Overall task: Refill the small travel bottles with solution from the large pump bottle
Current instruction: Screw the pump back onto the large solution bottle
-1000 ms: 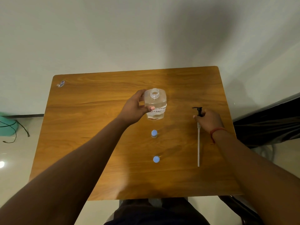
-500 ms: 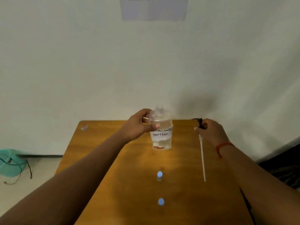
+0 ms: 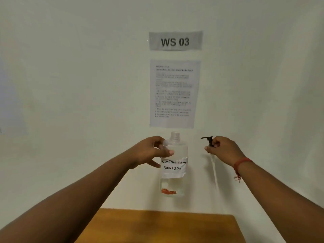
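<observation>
My left hand (image 3: 150, 152) grips the upper part of the large clear bottle (image 3: 173, 183), held upright in the air above the table, its neck open with no cap. A white label on it reads "CONTACT LENS SOLUTION", and liquid shows in the lower part. My right hand (image 3: 222, 149) pinches the black pump head (image 3: 208, 140), held apart to the right of the bottle, with its long white dip tube (image 3: 214, 171) hanging down. The small travel bottles are out of view.
The far part of the wooden table (image 3: 157, 225) shows at the bottom. On the white wall behind hang a "WS 03" sign (image 3: 175, 41) and a printed instruction sheet (image 3: 174, 93).
The view has tilted up from the table to the wall. Both hands have lifted, raising the bottle and the pump. The two small blue-capped bottles have dropped out of view.
</observation>
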The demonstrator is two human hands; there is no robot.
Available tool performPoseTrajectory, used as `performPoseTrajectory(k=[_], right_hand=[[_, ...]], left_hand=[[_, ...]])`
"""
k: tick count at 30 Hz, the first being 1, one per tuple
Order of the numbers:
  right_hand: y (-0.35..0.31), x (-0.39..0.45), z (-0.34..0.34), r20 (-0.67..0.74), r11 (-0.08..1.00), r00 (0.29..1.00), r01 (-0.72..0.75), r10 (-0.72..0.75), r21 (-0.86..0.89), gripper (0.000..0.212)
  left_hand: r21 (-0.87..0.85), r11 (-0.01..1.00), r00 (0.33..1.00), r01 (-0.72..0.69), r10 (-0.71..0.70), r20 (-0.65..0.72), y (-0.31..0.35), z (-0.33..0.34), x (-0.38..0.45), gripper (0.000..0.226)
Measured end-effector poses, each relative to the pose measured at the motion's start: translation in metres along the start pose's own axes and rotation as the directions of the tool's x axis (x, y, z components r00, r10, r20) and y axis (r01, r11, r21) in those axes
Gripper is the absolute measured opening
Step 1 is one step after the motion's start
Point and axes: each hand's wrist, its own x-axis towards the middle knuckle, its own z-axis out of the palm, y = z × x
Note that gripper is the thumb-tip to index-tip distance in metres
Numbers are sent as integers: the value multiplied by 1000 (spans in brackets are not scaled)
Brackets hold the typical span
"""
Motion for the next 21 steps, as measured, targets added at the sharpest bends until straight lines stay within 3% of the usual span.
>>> performPoseTrajectory(k=[10, 21], right_hand=[[-100, 45, -100, -135, 993, 985, 115, -108, 42, 28], [-138, 55, -137, -177, 982, 970, 179, -167, 58, 28]], left_hand=[[32, 994, 991, -109, 111, -75, 90, -60, 6, 42], [73, 985, 985, -160, 164, -58, 119, -68, 12, 43]])
